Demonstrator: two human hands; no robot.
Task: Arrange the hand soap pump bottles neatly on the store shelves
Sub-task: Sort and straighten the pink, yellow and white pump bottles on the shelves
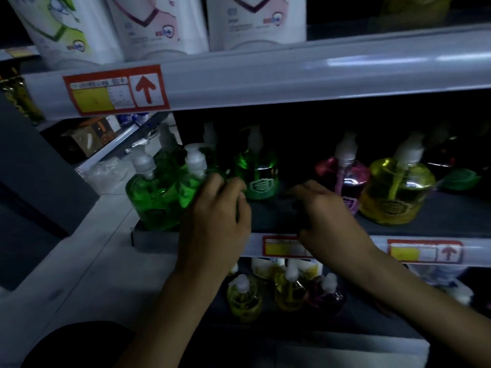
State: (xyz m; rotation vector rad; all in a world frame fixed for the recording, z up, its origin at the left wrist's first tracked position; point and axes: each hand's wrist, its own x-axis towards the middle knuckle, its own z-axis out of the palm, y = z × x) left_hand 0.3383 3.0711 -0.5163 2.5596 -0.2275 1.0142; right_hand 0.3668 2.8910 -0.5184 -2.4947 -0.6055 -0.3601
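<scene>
The front green bottle (186, 192) stands near the middle shelf's (273, 212) left end. The left hand (215, 221) lies against its right side with fingers bent; whether they close round it is hidden. Left of that hand a second green bottle (151, 200) touches the first, at the shelf's corner. Right of the hand is bare shelf, where the right hand (329, 219) hovers, fingers loose, holding nothing visible. Beyond it stand a pink bottle (345, 179) and a yellow bottle (398, 192). The upper shelf rail (265, 75) hangs low overhead.
</scene>
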